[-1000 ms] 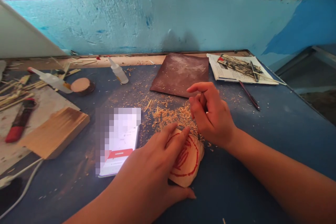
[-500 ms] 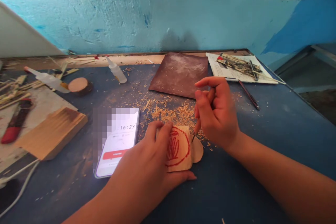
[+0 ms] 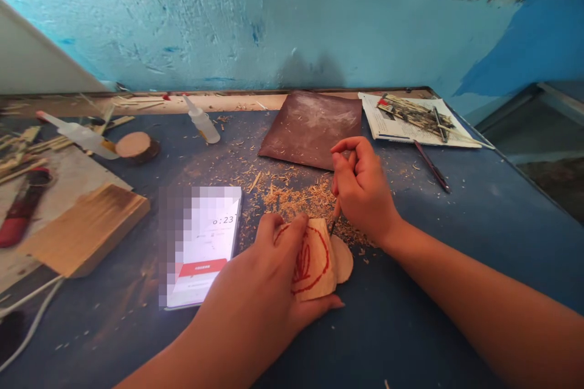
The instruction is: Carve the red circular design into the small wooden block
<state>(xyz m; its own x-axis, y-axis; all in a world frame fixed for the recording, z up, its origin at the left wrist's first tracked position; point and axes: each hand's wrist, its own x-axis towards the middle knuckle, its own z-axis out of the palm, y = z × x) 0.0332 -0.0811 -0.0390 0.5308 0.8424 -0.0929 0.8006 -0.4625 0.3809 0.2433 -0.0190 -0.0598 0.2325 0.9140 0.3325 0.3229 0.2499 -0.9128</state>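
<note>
Dark blue worktop [image 3: 433, 243], brown square sheet [image 3: 312, 127] at upper centre, pale wood shavings [image 3: 296, 197] mid-frame, glowing white phone [image 3: 205, 243] left of centre.

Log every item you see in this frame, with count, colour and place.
Red-marked wood piece: one, pale, in left hand
Thin tool: one, brown with dark tip, in right hand
Wooden disc: one, pale, right of marked piece
Phone: one, screen white and red, left of hands
Shavings: many, tan, beyond hands
Sheet: one, dark brown, table's far side
Paper: one, white, far right
Sticks: many, yellowish-dark, on paper; more at left
Pen-like item: one, dark, before paper
Bottles: two, translucent, far left
Round wood slice: one, tan, between bottles
Block: one, tan, left
Handled tool: one, red-black, far left
Cable: white, near left
Table: one, dark blue
Left hand, right hand: bare
</note>
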